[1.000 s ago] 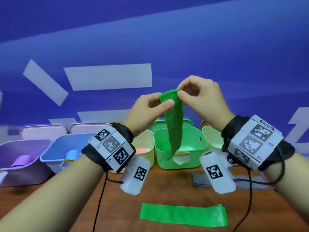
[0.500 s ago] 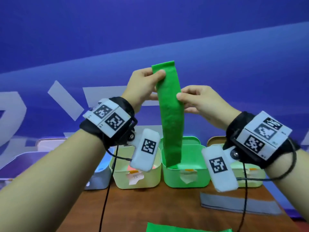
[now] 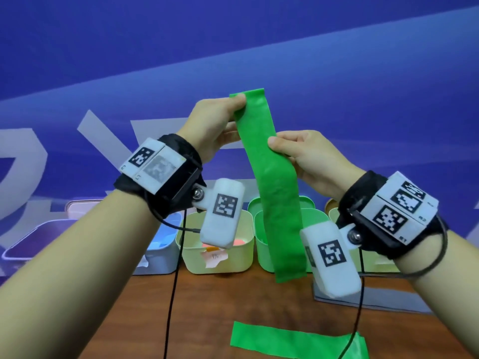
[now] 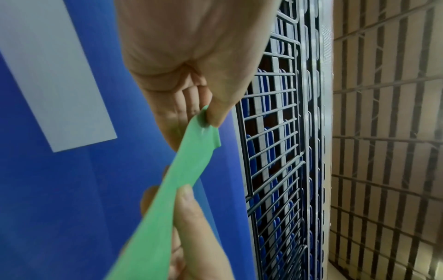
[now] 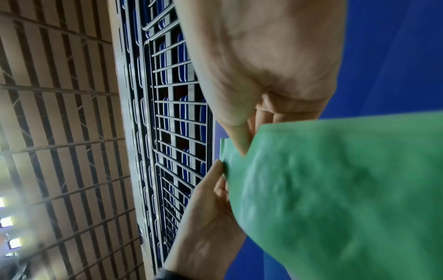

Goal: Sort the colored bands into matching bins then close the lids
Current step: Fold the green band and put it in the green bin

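1. The green band (image 3: 272,182) hangs flat and long in the air between both hands, matte and faintly wrinkled, its top end square and its lower end dangling in front of the green bin (image 3: 261,244).
2. The left hand (image 3: 212,125) pinches the top corner of the band between thumb and curled fingers; the left wrist view shows the thumb tip pressed on the band's edge.
3. The right hand (image 3: 311,154) grips the band lower down on its right edge, thumb in front and fingers curled behind.
4. A second green band (image 3: 293,342) lies flat on the table (image 3: 207,307), near the bottom of the head view.
5. Compared with half a second ago, the band hangs lower against the bins: its bottom end then dipped into the green bin's mouth and now reaches past the bin's front wall toward the table. The grips look the same.
6. A second ago the band was bunched narrow between the two hands held close together; now it is spread flat.
7. On the brown wooden table stands a row of open bins: a purple bin (image 3: 39,237), a blue bin (image 3: 160,244), a pale yellow-green bin (image 3: 233,257) with a torn label and something orange inside, the green bin, and another pale bin mostly hidden behind the right wrist.
8. A grey strip (image 3: 383,304) lies on the table at the right.
9. Behind is a blue wall (image 3: 233,47) with pale shapes; the wrist views show a wire grid and a slatted ceiling.
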Demonstrator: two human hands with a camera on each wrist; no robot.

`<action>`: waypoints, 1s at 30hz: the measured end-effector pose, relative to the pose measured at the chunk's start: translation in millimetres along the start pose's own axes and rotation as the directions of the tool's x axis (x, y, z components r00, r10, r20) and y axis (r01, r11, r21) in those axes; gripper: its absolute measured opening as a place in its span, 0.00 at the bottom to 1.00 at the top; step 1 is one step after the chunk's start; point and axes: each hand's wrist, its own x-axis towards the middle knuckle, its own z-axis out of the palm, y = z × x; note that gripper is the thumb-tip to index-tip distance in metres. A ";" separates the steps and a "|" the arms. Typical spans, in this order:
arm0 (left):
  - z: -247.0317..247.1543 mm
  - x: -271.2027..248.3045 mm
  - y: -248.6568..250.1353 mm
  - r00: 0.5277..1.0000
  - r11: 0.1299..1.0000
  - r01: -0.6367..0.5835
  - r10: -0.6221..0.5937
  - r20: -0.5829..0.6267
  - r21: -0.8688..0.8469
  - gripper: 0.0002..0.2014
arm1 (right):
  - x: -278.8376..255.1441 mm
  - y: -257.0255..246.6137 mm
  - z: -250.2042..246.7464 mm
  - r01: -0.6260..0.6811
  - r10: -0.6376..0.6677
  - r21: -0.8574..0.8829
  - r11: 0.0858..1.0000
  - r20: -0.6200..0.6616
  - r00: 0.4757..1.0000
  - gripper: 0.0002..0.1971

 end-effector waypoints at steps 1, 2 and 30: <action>-0.9 -0.9 -2.4 1.000 0.999 0.030 -0.030 0.010 -0.044 0.11 | 0.1 1.7 -0.6 -0.014 0.014 0.021 1.000 0.000 1.000 0.09; -1.9 -2.3 -5.9 0.998 0.996 0.058 -0.056 0.022 -0.073 0.13 | -0.1 4.1 -1.0 -0.033 0.033 0.042 0.999 -0.001 0.999 0.09; -41.5 -46.5 -63.0 0.668 0.432 -0.744 0.457 0.588 0.509 0.22 | 0.8 16.3 13.6 -0.088 0.088 0.135 0.987 0.002 0.996 0.12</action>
